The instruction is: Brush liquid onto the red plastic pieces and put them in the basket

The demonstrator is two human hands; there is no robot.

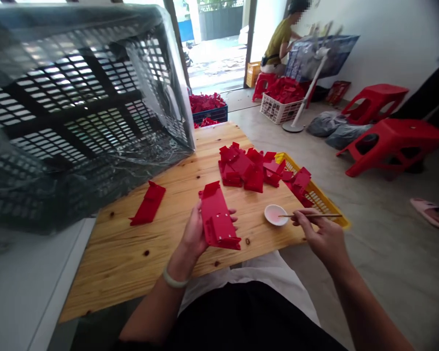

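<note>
A red plastic part with a few small pale spots lies tilted in my left hand, whose fingers wrap beneath it and show at its right edge. My right hand pinches a thin wooden stick. The stick's tip reaches into a small white dish with pinkish contents, on the wooden table. Another red part lies alone to the left. Beyond the dish, a heap of red parts is piled on the table.
A plastic-wrapped dark crate stands at the left. A yellow crate with red parts adjoins the table's right edge. Farther off are crates of red parts, red stools, a white stand and a seated person. Another person's foot shows at right.
</note>
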